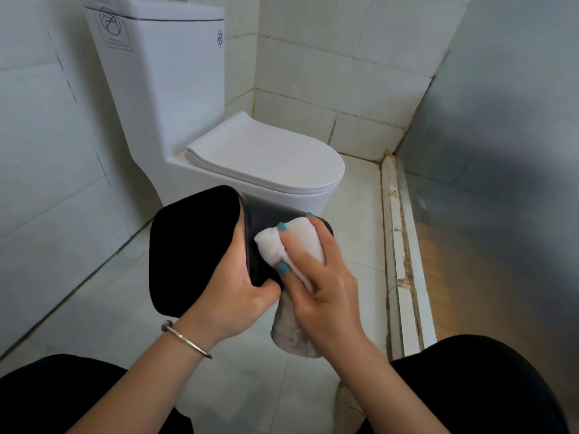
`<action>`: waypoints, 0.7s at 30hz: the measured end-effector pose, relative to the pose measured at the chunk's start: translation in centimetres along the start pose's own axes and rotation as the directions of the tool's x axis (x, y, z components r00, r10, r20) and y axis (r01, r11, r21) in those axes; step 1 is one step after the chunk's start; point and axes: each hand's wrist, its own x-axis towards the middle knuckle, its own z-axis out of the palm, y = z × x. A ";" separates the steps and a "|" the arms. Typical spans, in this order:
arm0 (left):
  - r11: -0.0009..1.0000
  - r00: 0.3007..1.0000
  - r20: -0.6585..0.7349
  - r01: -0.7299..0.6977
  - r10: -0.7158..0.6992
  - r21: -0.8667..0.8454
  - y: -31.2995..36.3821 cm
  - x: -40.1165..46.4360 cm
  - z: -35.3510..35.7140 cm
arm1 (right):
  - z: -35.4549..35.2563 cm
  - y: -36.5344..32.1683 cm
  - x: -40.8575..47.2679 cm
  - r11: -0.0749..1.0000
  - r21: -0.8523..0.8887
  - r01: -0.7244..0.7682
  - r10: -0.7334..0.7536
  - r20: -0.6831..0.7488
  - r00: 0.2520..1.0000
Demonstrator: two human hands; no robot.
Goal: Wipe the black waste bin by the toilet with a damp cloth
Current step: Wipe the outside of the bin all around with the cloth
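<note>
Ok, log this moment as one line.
left hand: grips bin rim, tilted | right hand: presses cloth on bin side | wiping underway

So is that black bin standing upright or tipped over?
Tipped on its side. The black bin, held off the floor by the left hand, has its dark opening facing left while the right hand presses the white cloth on its wall.

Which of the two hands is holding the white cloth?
The right hand, pressing the white cloth to the black plastic waste bin; the braceleted left hand grips the bin's rim.

single head-worn view, forward and down, close above the hands, toilet (250,158) just beyond
</note>
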 end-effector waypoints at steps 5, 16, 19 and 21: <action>0.999 0.999 -0.051 0.001 0.000 0.037 -0.3 -0.4 0.1 | 0.1 2.6 2.4 0.931 -0.050 -0.362 0.362 0.005 0.932; 0.999 0.998 0.061 0.011 -0.014 0.037 0.0 -0.3 0.9 | -0.7 1.8 3.6 0.907 0.168 -0.386 0.391 -0.001 0.920; 0.999 0.993 0.114 0.038 -0.037 0.000 0.2 0.3 0.9 | -1.4 -0.4 3.8 0.938 0.212 -0.273 0.289 -0.047 0.956; 0.998 0.990 0.138 0.042 -0.036 -0.039 0.4 0.3 1.2 | -1.9 -1.0 5.1 0.917 0.234 -0.322 0.342 -0.051 0.938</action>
